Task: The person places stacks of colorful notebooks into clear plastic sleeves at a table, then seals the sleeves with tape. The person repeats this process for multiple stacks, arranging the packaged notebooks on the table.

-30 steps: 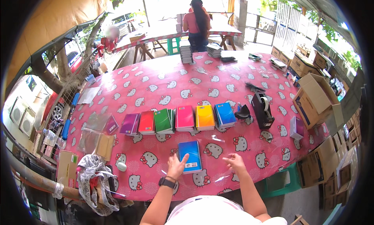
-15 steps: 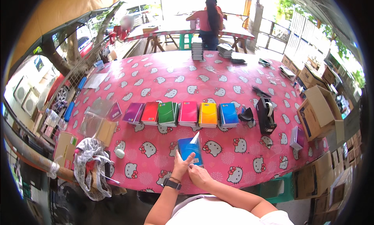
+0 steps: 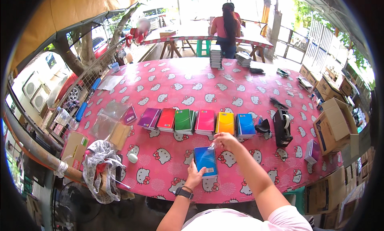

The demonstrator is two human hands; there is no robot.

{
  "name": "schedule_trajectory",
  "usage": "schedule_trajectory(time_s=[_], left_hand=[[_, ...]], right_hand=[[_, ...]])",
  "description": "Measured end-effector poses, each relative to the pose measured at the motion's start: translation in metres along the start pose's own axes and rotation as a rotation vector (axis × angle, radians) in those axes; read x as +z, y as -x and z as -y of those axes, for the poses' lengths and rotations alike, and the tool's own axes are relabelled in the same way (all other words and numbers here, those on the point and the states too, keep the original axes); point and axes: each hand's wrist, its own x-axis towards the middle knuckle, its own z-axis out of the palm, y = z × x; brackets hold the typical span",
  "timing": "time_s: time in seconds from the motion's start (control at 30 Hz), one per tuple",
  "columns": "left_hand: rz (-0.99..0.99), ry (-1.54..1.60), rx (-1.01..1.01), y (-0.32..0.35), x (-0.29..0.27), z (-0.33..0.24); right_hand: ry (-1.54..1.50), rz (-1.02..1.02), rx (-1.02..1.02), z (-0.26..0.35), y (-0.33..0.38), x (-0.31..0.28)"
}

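Note:
A blue spiral notebook (image 3: 204, 158) lies tilted in my left hand (image 3: 195, 175), whose thumb presses on its cover near a small white label. At the notebook's top right corner my right hand (image 3: 226, 140) is closed in a pinch on what looks like a strip of clear plastic (image 3: 211, 146). Just beyond stands a row of notebook stacks: purple (image 3: 149, 118), red (image 3: 166, 119), green (image 3: 182, 120), pink (image 3: 205, 120), yellow (image 3: 225, 122) and blue (image 3: 245, 124).
Right of the row sits a black tape dispenser (image 3: 283, 128). An open cardboard box (image 3: 335, 121) and a purple notebook stack (image 3: 311, 151) are at the right edge. Plastic bags (image 3: 105, 125) and a patterned cloth (image 3: 100, 161) lie left. A person (image 3: 227, 29) stands at the far table.
My right hand has gone from the notebook's lower edge up to its top right corner. The raised white flap at the notebook's top no longer shows, and the view has shifted slightly.

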Motion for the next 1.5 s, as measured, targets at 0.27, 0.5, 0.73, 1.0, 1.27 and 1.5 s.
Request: schedule_trajectory(time_s=[0.27, 0.5, 0.73, 1.0, 1.27, 1.5], left_hand=[[0.023, 0.019, 0.022, 0.001, -0.002, 0.007], [0.041, 0.007, 0.039, 0.001, 0.0, 0.006], [0.063, 0.037, 0.11, -0.008, -0.003, 0.019], [0.057, 0.064, 0.043, 0.003, -0.004, 0.005], [0.001, 0.197, 0.133, -0.001, 0.006, 0.021], [-0.081, 0.016, 0.112, 0.001, 0.005, 0.007]], right_hand=[[-0.07, -0.272, -0.653, 0.039, 0.024, 0.057], [1.163, -0.478, -0.843, -0.066, 0.057, 0.044], [0.719, -0.49, -0.577, -0.016, 0.0, 0.006], [0.766, -0.498, -0.849, -0.048, 0.069, 0.027], [1.327, -0.352, -0.654, -0.089, 0.118, 0.056], [1.498, -0.392, -0.677, -0.093, 0.116, 0.061]])
